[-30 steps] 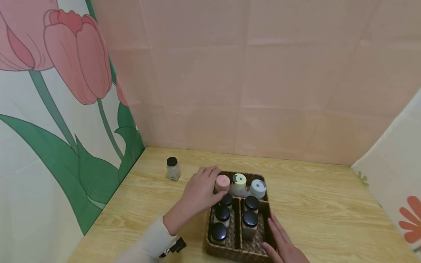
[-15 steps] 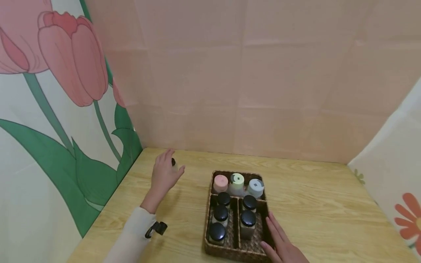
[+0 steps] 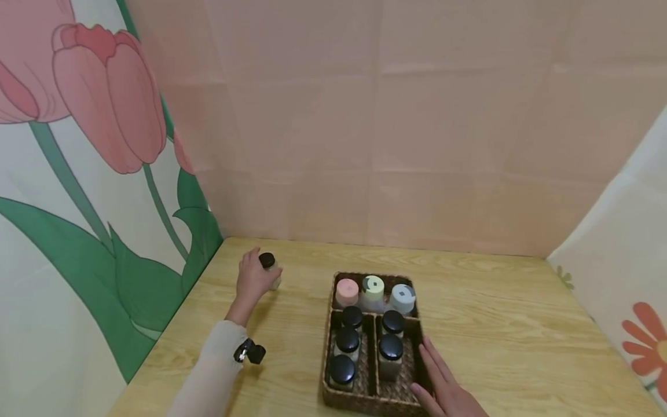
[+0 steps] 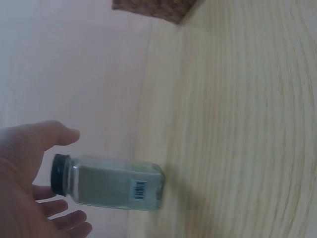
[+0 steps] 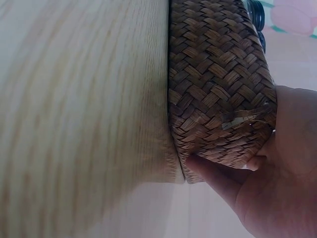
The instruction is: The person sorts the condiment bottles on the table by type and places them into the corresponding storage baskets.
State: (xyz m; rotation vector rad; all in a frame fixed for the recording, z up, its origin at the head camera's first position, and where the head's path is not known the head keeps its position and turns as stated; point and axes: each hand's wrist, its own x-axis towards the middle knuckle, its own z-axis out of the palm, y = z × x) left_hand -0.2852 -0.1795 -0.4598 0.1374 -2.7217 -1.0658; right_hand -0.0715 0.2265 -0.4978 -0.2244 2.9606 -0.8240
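Observation:
In the left wrist view, a clear glass spice jar (image 4: 114, 183) with a black cap and barcode label stands on the table, pale contents inside. My left hand (image 3: 252, 280) is around its upper part, thumb on one side and fingers behind. The wrist view shows a gap between thumb and jar. A brown woven basket (image 3: 373, 398) with dividers sits at front centre. My right hand (image 3: 445, 382) holds its right wall, fingers along the outside and thumb over the rim. Fingers (image 5: 218, 176) touch the weave in the right wrist view; the thumb's grip inside is hidden.
Several black-capped jars (image 3: 347, 339) stand in the basket's two front compartments. Its back compartment holds a pink-capped bottle (image 3: 347, 289), a yellow-capped bottle (image 3: 373, 286) and a pale-blue-capped bottle (image 3: 403, 296). Wood-grain table (image 3: 490, 307) surrounds the basket; a plain pinkish wall covering (image 3: 385, 145) hangs behind.
My left hand has left the pink-capped bottle's corner of the basket, moved left and come down around the lone spice jar. The right hand stays at the basket's wall.

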